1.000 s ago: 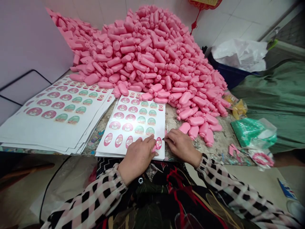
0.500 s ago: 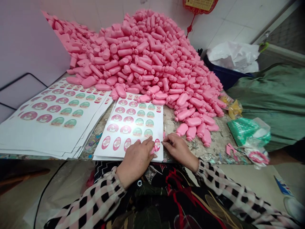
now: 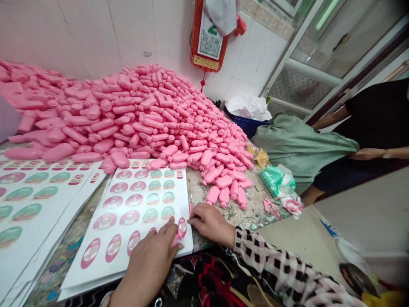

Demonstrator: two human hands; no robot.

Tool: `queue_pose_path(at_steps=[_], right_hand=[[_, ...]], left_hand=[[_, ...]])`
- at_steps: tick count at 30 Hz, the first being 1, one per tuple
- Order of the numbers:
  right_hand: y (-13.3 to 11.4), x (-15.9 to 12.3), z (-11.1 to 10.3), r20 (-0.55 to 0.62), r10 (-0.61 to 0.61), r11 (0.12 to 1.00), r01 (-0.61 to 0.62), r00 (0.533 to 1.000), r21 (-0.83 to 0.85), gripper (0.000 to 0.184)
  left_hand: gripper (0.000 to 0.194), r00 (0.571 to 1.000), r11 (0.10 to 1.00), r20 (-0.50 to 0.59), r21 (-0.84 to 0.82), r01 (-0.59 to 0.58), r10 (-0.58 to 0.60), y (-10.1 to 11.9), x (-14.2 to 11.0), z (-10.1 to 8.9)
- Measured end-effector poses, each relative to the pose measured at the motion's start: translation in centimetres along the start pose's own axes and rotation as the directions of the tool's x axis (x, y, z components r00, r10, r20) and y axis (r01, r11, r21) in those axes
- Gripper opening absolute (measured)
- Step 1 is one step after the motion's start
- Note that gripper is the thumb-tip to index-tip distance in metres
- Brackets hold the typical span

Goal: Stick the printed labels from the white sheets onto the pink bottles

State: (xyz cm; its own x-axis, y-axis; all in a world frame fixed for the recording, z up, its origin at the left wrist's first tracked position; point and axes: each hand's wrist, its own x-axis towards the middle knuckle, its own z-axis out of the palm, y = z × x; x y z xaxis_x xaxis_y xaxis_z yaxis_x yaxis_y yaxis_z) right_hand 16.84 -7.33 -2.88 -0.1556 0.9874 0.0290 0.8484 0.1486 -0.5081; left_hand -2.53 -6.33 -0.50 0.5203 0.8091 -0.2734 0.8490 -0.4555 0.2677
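A white sticker sheet (image 3: 140, 200) with pink and green oval labels lies on the table edge in front of me. My left hand (image 3: 150, 264) rests on its lower right corner, fingers closed round a small pink bottle whose end shows under the fingertips. My right hand (image 3: 207, 221) sits just right of the sheet, fingers pinched at the edge of a pink sticker (image 3: 182, 227); whether it grips the sticker is unclear. A huge heap of pink plastic bottles (image 3: 140, 119) fills the table behind, and a few loose bottles (image 3: 225, 192) lie close to my right hand.
More sticker sheets (image 3: 28, 200) are stacked at the left. A green packet (image 3: 276, 179) and scraps lie at the table's right end. A green sack (image 3: 297, 145) and another person in black (image 3: 377, 123) are at the right. A red calendar (image 3: 209, 38) hangs on the tiled wall.
My view has swung up and to the right, bringing the other person and the wall calendar into sight. My hands have stayed at the sheet's lower right corner.
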Motion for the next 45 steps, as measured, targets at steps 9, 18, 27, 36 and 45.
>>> queue_pose_path(at_steps=[9,18,27,36,45], right_hand=[[-0.20,-0.85,0.02,-0.005,-0.011,0.998,0.011,1.000,-0.065,0.017],[-0.29,-0.77,0.48,-0.046,-0.014,0.998,0.011,0.999,-0.056,0.017],[-0.36,-0.66,0.58,-0.068,-0.032,0.997,0.027,0.997,-0.073,0.012],[-0.50,-0.57,0.43,-0.040,-0.021,0.995,0.018,0.999,-0.094,0.011],[-0.66,-0.47,0.43,-0.031,-0.030,0.987,0.025,0.999,-0.157,0.012]], left_hand=[[0.043,1.000,1.000,-0.002,-0.018,-0.004,0.004,0.14,-0.13,-0.18],[0.044,0.999,1.000,-0.030,-0.007,-0.016,0.016,0.05,-0.36,0.05],[0.045,0.999,0.999,-0.037,-0.017,-0.039,0.038,-0.07,-0.14,0.07],[0.049,0.999,0.999,-0.024,-0.017,-0.045,0.045,-0.47,-0.05,0.47],[0.048,0.997,0.998,-0.052,-0.011,-0.060,0.060,-0.10,-0.41,-0.25]])
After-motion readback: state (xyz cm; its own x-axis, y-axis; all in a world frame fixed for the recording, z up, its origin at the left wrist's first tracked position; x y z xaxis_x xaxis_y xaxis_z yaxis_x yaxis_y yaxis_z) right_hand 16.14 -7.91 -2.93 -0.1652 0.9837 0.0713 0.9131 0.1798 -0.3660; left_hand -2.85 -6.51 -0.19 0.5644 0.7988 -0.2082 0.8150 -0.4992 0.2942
